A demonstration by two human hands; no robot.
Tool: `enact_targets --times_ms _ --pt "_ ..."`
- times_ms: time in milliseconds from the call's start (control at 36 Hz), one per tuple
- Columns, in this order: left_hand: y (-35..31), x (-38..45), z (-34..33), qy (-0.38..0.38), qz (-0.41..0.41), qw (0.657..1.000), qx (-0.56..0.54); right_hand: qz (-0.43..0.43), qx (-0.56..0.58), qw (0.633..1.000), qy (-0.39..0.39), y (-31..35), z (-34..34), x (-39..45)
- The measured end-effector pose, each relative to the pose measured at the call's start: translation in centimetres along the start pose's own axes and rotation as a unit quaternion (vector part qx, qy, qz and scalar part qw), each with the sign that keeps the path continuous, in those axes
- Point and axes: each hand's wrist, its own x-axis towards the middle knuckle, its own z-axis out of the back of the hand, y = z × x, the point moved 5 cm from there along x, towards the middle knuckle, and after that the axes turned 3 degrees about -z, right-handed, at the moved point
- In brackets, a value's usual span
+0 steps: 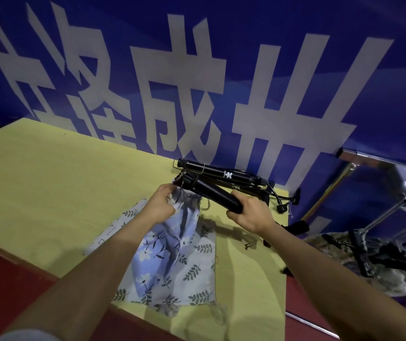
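Observation:
My right hand (248, 216) grips the near end of a black folded tripod (211, 195), which is tilted up and to the left above the table. My left hand (163, 201) pinches the upper edge of a blue flowered cloth bag (162, 247) right at the tripod's far end. That bag hangs from my fingers down onto the table. Under it lies a white cloth with a leaf print (197, 274).
A second black folded tripod (224, 174) with cables lies at the back of the yellow table (49, 180), against a blue banner with large white characters. Small screws (250, 246) lie right of the cloths. More black stands (374, 252) sit beyond the table's right edge.

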Motion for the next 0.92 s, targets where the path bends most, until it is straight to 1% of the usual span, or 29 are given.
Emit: enact_targets --times_ms 111,222,444,639,778,917 --pt "-0.5 0.0 0.0 -0.003 -0.005 1.000 -0.009 0.002 0.008 1.000 0.024 0.5 -0.1 0.5" --pt "-0.6 0.1 0.1 0.005 0.000 1.000 -0.001 -0.007 0.003 1.000 0.029 0.3 -0.2 0.8" --pt "-0.4 0.3 1.0 -0.004 -0.022 1.000 -0.003 -0.005 -0.061 0.998 0.028 -0.2 0.0 1.3" --pt "0.1 0.5 1.2 0.005 -0.035 0.996 0.077 0.020 -0.132 0.991 0.006 0.9 0.4 2.0" --pt "-0.2 0.8 1.6 -0.025 -0.060 0.988 0.140 0.062 -0.208 0.976 -0.011 1.4 0.2 2.3" --pt "-1.7 0.8 0.8 0.027 -0.086 0.978 0.186 0.075 -0.287 0.955 -0.020 2.4 0.0 3.1"
